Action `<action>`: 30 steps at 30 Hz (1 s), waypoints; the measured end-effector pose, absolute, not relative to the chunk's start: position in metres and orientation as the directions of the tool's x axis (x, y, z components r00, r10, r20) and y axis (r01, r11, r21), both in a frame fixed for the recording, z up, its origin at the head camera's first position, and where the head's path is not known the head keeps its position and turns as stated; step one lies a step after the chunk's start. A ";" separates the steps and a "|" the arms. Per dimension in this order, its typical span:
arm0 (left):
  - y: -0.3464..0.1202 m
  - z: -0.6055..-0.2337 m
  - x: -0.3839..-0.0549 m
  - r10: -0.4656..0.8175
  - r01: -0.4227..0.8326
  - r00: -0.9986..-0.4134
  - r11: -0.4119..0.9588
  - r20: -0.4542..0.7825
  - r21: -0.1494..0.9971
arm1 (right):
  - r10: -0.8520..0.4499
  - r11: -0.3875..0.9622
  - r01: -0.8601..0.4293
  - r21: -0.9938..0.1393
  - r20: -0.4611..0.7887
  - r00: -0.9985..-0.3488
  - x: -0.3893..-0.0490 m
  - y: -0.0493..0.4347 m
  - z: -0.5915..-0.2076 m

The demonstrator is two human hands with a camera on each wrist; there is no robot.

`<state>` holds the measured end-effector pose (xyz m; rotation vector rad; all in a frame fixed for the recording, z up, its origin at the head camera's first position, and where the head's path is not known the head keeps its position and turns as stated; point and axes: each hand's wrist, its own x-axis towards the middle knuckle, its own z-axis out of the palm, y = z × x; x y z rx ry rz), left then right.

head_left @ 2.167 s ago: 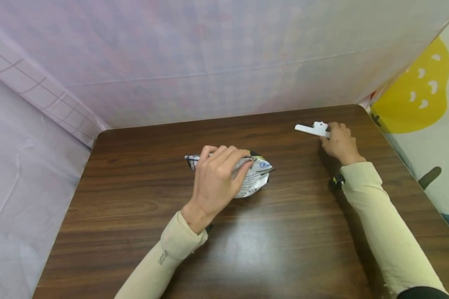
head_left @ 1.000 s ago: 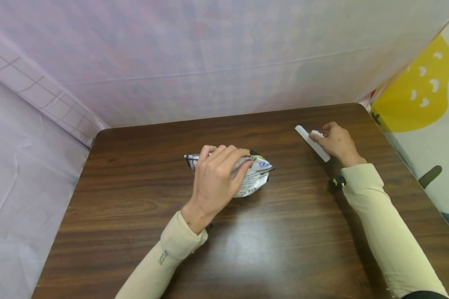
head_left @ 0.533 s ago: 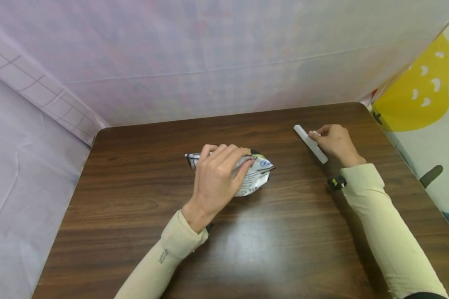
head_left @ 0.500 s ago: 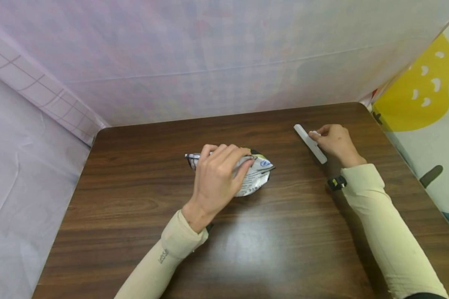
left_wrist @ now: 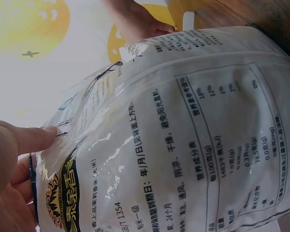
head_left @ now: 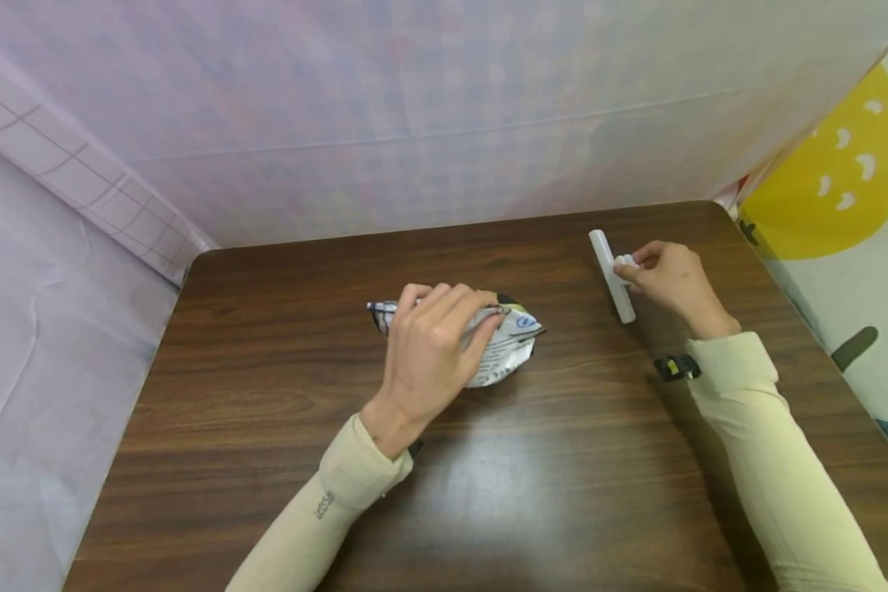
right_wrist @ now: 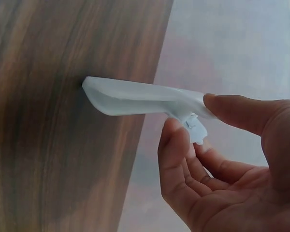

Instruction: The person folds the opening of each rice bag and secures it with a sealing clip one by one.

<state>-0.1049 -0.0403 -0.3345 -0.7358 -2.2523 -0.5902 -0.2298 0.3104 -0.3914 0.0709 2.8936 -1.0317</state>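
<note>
A white plastic bag of rice [head_left: 499, 360] stands on the table, its printed back filling much of the left wrist view. My left hand [head_left: 429, 341] grips the gathered top of the bag from above, thumb on the near side. On the right, my right hand [head_left: 673, 279] pinches a white bag clip [head_left: 607, 267] by its small handle tabs between thumb and fingers. The clip's long bar points away from me, raised off the tabletop. In the right wrist view, a gap shows along the clip [right_wrist: 130, 99]. The bag's far side is hidden by my left hand.
The dark wooden table [head_left: 266, 411] has rounded far corners. A pale curtain [head_left: 385, 123] hangs right behind its far edge. On the right, a wall covering carries a yellow fruit print [head_left: 829, 181]. A tracker-like black device [head_left: 677, 367] is on the right wrist.
My right hand has taken the clip by its tabs and turned it from lying crosswise to pointing away from me. In the last half second it tilted further. The left hand kept its grip on the bag.
</note>
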 end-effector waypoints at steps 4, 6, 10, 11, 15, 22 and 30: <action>-0.041 -0.335 -0.104 0.334 0.644 -0.610 0.737 0.719 0.205 | -0.001 0.783 0.051 -0.620 -0.082 -0.997 -0.223 0.306 -0.387; -0.041 -0.335 -0.104 0.333 0.644 -0.611 0.736 0.718 0.207 | -0.007 0.792 0.037 -0.609 -0.070 -0.998 -0.219 0.304 -0.387; -0.040 -0.336 -0.104 0.333 0.645 -0.613 0.735 0.717 0.210 | -0.018 0.807 -0.006 -0.591 -0.015 -1.000 -0.212 0.300 -0.385; -0.040 -0.336 -0.104 0.333 0.645 -0.611 0.735 0.718 0.209 | -0.021 0.808 -0.017 -0.589 -0.001 -1.000 -0.210 0.299 -0.385; -0.039 -0.336 -0.105 0.333 0.646 -0.612 0.733 0.717 0.211 | -0.041 0.815 -0.064 -0.576 0.054 -0.998 -0.202 0.297 -0.383; -0.038 -0.336 -0.105 0.335 0.647 -0.616 0.731 0.713 0.215 | -0.095 0.789 -0.149 -0.596 0.121 -0.988 -0.188 0.293 -0.382; -0.038 -0.337 -0.106 0.336 0.643 -0.612 0.738 0.716 0.203 | -0.154 0.741 -0.257 -0.621 0.215 -0.964 -0.177 0.283 -0.387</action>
